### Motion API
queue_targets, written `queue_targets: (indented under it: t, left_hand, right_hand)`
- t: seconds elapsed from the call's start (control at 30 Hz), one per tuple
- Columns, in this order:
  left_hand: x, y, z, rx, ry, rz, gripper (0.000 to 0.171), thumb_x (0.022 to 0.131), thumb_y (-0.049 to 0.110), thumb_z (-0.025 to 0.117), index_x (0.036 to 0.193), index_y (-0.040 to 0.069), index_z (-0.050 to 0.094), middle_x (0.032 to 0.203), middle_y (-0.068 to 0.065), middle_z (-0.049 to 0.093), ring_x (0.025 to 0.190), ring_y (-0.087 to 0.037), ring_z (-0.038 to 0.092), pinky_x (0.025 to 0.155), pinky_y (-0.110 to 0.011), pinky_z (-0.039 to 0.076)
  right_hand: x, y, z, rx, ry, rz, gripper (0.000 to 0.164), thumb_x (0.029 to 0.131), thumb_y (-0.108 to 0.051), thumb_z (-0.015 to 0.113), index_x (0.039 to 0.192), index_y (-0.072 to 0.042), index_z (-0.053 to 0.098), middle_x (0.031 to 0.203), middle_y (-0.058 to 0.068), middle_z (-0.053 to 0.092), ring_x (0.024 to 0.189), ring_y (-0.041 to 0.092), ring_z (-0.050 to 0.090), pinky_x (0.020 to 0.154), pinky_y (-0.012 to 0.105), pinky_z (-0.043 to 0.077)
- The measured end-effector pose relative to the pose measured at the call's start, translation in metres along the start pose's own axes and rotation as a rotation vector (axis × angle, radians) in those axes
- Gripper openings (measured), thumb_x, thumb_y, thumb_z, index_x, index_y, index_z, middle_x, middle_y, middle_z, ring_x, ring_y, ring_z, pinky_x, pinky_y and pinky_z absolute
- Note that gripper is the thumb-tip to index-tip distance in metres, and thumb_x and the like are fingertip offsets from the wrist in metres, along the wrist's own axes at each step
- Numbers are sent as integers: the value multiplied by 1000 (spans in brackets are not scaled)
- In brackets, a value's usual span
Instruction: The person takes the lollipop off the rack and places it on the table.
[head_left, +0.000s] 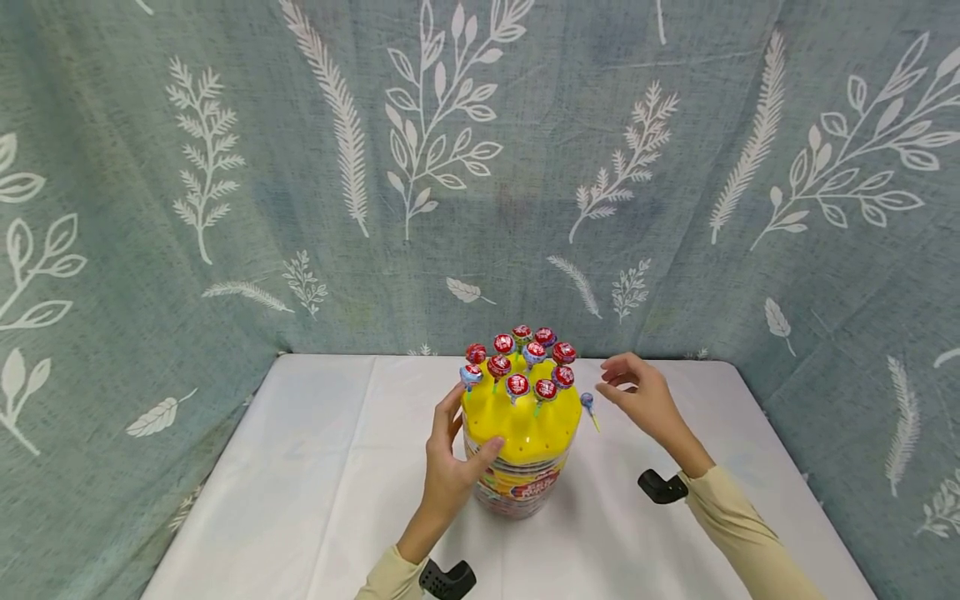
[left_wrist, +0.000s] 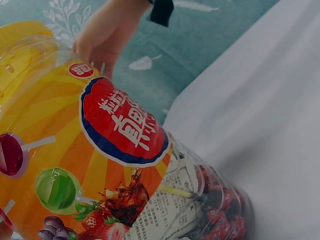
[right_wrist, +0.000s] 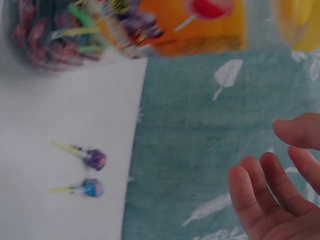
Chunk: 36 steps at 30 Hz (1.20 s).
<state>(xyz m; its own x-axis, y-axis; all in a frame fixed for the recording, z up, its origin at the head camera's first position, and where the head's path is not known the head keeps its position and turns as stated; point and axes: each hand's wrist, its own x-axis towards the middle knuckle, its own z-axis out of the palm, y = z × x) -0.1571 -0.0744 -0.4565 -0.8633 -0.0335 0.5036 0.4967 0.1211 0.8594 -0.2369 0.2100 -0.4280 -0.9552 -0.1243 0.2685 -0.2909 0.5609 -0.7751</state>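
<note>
A big clear candy jar (head_left: 517, 483) with a colourful label stands upright, its yellow lid (head_left: 525, 433) holding several upright wrapped lollipops (head_left: 517, 385). My left hand (head_left: 453, 467) grips the jar at its lid, thumb across the front and fingers along the left side. My right hand (head_left: 641, 396) is raised to the right of the lid, fingers loosely bent and holding nothing. In the right wrist view, a purple lollipop (right_wrist: 94, 159) and a blue lollipop (right_wrist: 92, 188) lie side by side on the table near the jar, both with yellow sticks.
A white cloth (head_left: 300, 483) covers the table. Patterned green-grey fabric (head_left: 480, 167) hangs behind it and at both sides. More wrapped lollipops (left_wrist: 220, 215) show through the lower wall of the jar. Each wrist wears a black camera (head_left: 663, 487).
</note>
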Motion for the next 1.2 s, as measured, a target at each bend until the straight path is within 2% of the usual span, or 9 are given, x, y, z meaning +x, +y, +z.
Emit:
queue_targets:
  t: [0.17, 0.37, 0.6, 0.73, 1.0, 1.2]
  left_hand:
    - [0, 21, -1, -2, -5, -6, 69, 80, 9, 69, 139, 2, 35, 143, -11, 41, 133, -30, 34, 104, -58, 30]
    - [-2, 23, -2, 4, 0, -19, 69, 79, 8, 69, 139, 2, 36, 142, -10, 42, 133, -26, 35, 104, -55, 31]
    - [-2, 23, -2, -6, -6, -18, 70, 79, 7, 68, 140, 2, 35, 143, -11, 41, 133, -27, 34, 104, -56, 30]
    - [-2, 25, -1, -11, -11, -22, 70, 79, 7, 68, 140, 3, 35, 143, -11, 40, 134, -26, 33, 105, -55, 30]
    - [-2, 25, -1, -14, -9, -18, 70, 79, 8, 68, 140, 4, 35, 144, -9, 40, 134, -25, 33, 105, -54, 30]
    - [-1, 24, -2, -5, -4, -14, 69, 80, 10, 68, 140, 4, 35, 144, -9, 40, 134, -27, 33, 105, -55, 30]
  right_hand:
    - [-7, -16, -6, 40, -4, -43, 24, 85, -12, 70, 107, -8, 60, 97, 10, 63, 87, 23, 62, 68, 26, 53]
    - [-18, -37, -10, 53, 13, -117, 24, 85, -9, 70, 107, -7, 60, 95, 7, 64, 86, 21, 63, 69, 24, 53]
    - [-33, -84, -20, 99, 4, -177, 25, 82, 4, 68, 106, 3, 59, 96, 16, 63, 85, 24, 62, 70, 24, 53]
    - [-39, -100, -21, 114, 2, -214, 26, 81, 7, 68, 104, 3, 58, 95, 18, 62, 86, 27, 62, 71, 23, 53]
    - [-46, -122, -18, 137, 10, -293, 28, 77, 12, 69, 103, 7, 58, 95, 16, 62, 87, 31, 61, 71, 23, 54]
    - [-44, -118, -11, 200, 21, -389, 35, 76, 15, 68, 107, 5, 57, 98, 15, 61, 89, 30, 60, 72, 25, 54]
